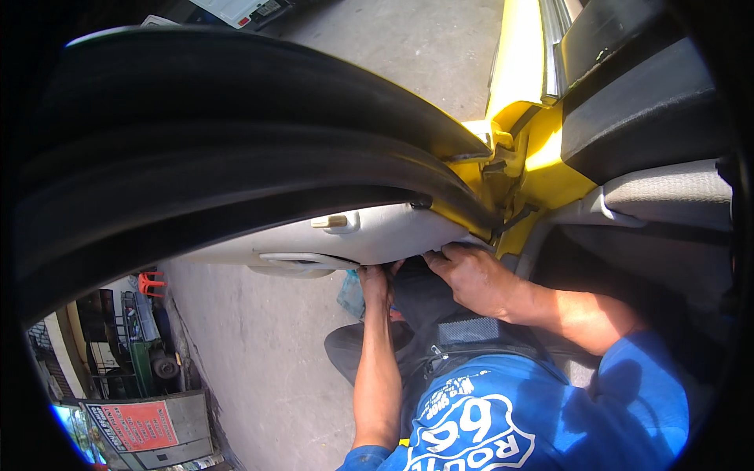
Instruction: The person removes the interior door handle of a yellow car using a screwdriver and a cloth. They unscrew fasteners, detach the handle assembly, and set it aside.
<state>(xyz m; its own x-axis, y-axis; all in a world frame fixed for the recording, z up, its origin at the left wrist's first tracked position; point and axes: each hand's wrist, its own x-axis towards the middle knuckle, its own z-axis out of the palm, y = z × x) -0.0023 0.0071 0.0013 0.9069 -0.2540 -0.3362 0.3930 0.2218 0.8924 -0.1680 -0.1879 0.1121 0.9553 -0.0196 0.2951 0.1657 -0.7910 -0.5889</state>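
The light grey inner panel [385,229] of an open yellow car door crosses the view in front of me. My right hand [475,279] is closed at the panel's lower edge, near the hinge end, with its fingertips pressed against it. My left hand [378,281] reaches up under the same edge, a little further left. Its fingers are mostly hidden beneath the panel, so what they touch does not show. A beige inside door handle [330,222] sits on the panel above, and a grey armrest pull [306,259] lies to the left of my left hand.
The black-trimmed door frame [236,141] arches across the upper left. Yellow bodywork [542,149] and a light seat [667,196] are at right. A teal item [351,294] lies beside my knee. Far left are a red plastic chair [151,283] and a sign [141,426].
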